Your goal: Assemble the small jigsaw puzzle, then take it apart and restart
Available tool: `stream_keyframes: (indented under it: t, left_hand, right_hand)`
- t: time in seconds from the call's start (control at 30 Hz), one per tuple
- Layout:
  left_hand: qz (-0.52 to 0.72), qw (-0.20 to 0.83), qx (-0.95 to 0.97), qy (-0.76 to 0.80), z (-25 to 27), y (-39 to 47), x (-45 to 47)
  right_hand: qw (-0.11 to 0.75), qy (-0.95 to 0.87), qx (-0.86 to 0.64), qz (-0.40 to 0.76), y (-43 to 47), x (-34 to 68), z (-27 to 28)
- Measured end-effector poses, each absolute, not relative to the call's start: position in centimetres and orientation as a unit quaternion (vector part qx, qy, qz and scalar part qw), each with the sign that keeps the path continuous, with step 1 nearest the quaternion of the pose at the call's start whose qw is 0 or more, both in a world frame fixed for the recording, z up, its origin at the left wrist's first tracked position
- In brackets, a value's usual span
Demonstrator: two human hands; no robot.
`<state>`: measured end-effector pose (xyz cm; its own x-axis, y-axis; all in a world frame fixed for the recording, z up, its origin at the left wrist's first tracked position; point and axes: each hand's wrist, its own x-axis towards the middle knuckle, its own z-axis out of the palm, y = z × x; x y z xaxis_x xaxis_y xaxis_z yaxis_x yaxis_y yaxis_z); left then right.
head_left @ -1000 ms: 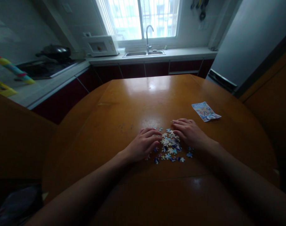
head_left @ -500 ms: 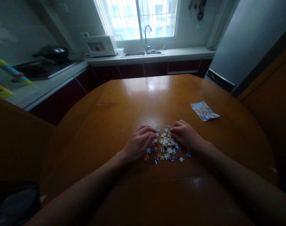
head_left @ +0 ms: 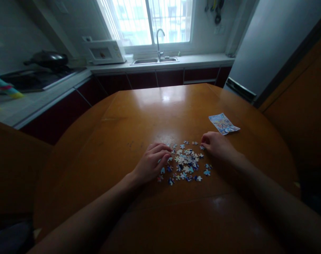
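A loose pile of jigsaw puzzle pieces (head_left: 187, 158), white, light blue and dark blue, lies on the wooden table. My left hand (head_left: 153, 160) rests at the pile's left edge, fingers extended and slightly apart, partly covering some pieces; nothing shows in its grasp. To the right of the pile is my right hand (head_left: 214, 144), its fingers curled together over a small puzzle piece (head_left: 202, 147) at the fingertips. Several single pieces lie scattered around the pile, among them a light blue piece (head_left: 207, 172) below my right hand.
A creased printed sheet (head_left: 224, 123) lies beyond my right hand on the round wooden table (head_left: 139, 113). Past the table's far edge are a counter with a sink (head_left: 146, 61), a microwave (head_left: 103, 52) and a pan (head_left: 48, 59) on the stove. A fridge (head_left: 271, 46) stands at right.
My right hand has moved right, away from the pile's middle, and pieces now lie spread toward that side. My left hand stays beside the pile. The view has shifted slightly right.
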<state>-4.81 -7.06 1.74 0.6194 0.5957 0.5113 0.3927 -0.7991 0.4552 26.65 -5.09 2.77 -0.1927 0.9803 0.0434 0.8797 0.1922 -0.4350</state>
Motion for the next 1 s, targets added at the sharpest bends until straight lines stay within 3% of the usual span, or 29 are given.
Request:
stream_keyframes:
  t: [0.17,0.37,0.57,0.7,0.87,1.0]
  left_hand:
    - [0.321,0.159,0.889,0.284,1.5,-7.0,-4.9]
    - [0.317,0.157,0.891,0.285,1.8,-7.1,-4.9]
    - [0.319,0.151,0.892,0.283,1.8,-7.1,-4.8]
    - [0.318,0.150,0.893,0.282,1.8,-7.1,-4.8]
    - [0.318,0.153,0.891,0.285,1.7,-7.0,-4.9]
    - [0.318,0.153,0.891,0.285,1.7,-7.0,-4.9]
  right_hand:
    - [0.193,-0.823,-0.498,0.196,-6.0,24.0,2.4]
    - [0.206,-0.819,-0.496,0.202,-6.4,23.1,1.9]
    - [0.254,-0.748,-0.525,0.317,-5.7,24.2,2.5]
    - [0.262,-0.745,-0.557,0.258,-5.3,24.9,2.8]
    - [0.201,-0.827,-0.510,0.126,-6.0,24.3,3.1]
    - [0.159,-0.848,-0.491,0.118,-6.9,23.8,3.4]
